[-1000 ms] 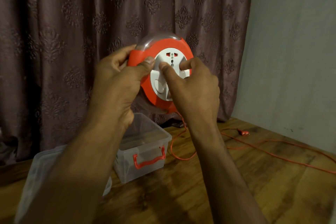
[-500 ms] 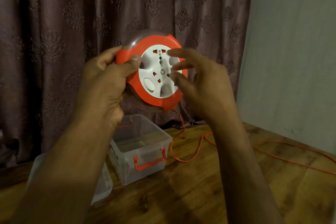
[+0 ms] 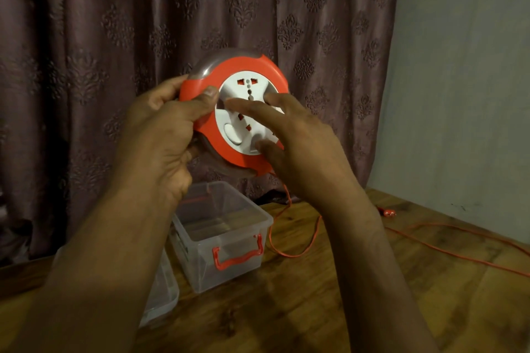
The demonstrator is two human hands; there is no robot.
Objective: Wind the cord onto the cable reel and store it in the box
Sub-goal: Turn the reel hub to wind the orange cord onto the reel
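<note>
I hold a round orange cable reel [image 3: 249, 66] with a white socket hub up in front of the curtain. My left hand [image 3: 163, 135] grips its left rim, thumb on the orange face. My right hand [image 3: 295, 137] rests spread fingers and thumb on the white hub. An orange cord [image 3: 309, 246] drops from the reel's bottom to the wooden table and trails off right, its plug [image 3: 388, 212] lying near the wall. A clear plastic box [image 3: 246, 209] with an orange handle stands open below the reel.
The box's clear lid [image 3: 163, 295] lies left of it, partly behind my left arm. A patterned curtain [image 3: 200, 8] hangs behind the table; a plain wall [image 3: 459, 94] stands at the right. Loose cord [image 3: 459, 255] crosses the right part of the wooden table [image 3: 286, 309].
The white hub has turned under my right hand's fingers, which lifted off and came back onto it. The cord loop on the table has shifted and the plug has come into sight.
</note>
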